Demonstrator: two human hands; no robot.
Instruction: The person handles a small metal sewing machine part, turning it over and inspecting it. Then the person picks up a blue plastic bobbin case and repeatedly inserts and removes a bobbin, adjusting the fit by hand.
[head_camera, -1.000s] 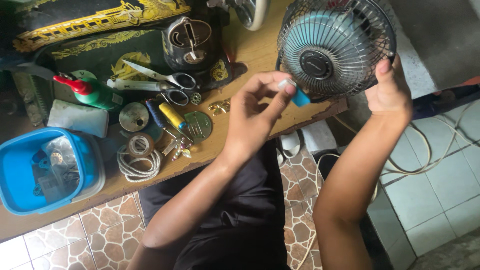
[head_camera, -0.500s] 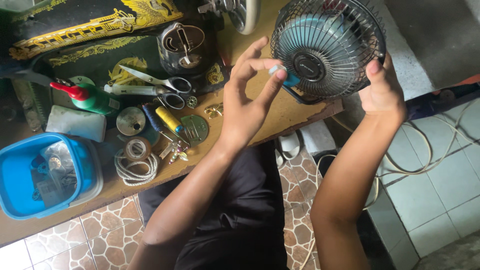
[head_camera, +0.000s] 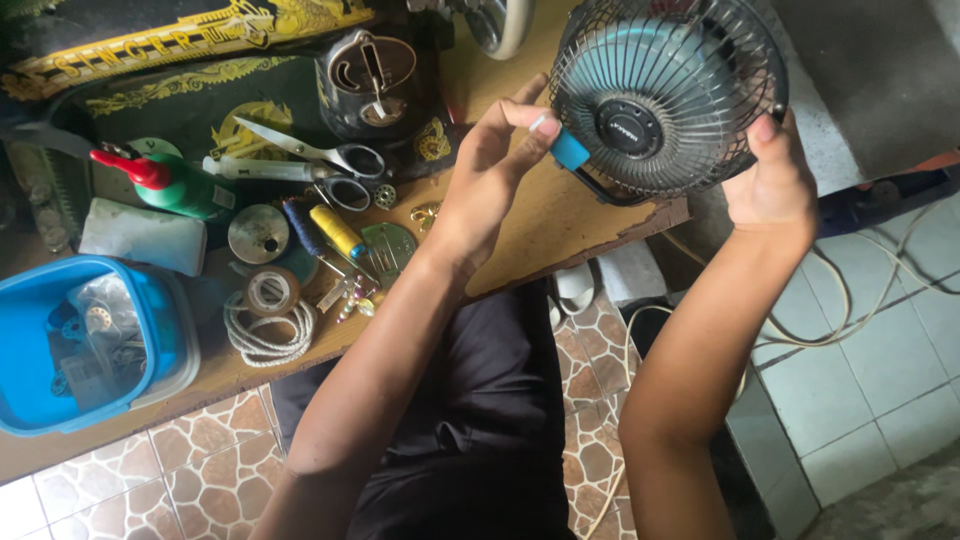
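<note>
1. The small desk fan (head_camera: 665, 95) has come up closer, held over the far right worktop (head_camera: 560, 215) edge.
2. Right hand (head_camera: 775, 180) stays wrapped round the cage rim.
3. Left hand (head_camera: 495, 165) now pinches the blue tab (head_camera: 570, 150), no longer just reaching.

Looks like a home sewing corner, honestly, not a proper shop. The wooden table (head_camera: 560, 230) is worn and chipped along its edge, and an old black sewing machine (head_camera: 300, 70) with gold decoration takes up the upper left of the frame. In front of it sits the usual tailoring clutter: scissors (head_camera: 320, 160), a spool of yellow thread (head_camera: 336, 230), a coil of white cord (head_camera: 262, 335), a green oil bottle with a red cap (head_camera: 170, 185) and a blue plastic tub (head_camera: 150, 330) of bits at the left edge. Underneath, the floor is stone-pattern tile (head_camera: 190, 470) at lower left and plain pale tile (head_camera: 870, 370) at lower right, with a cable (head_camera: 860, 310) trailing across it, so pretty domestic.
</note>
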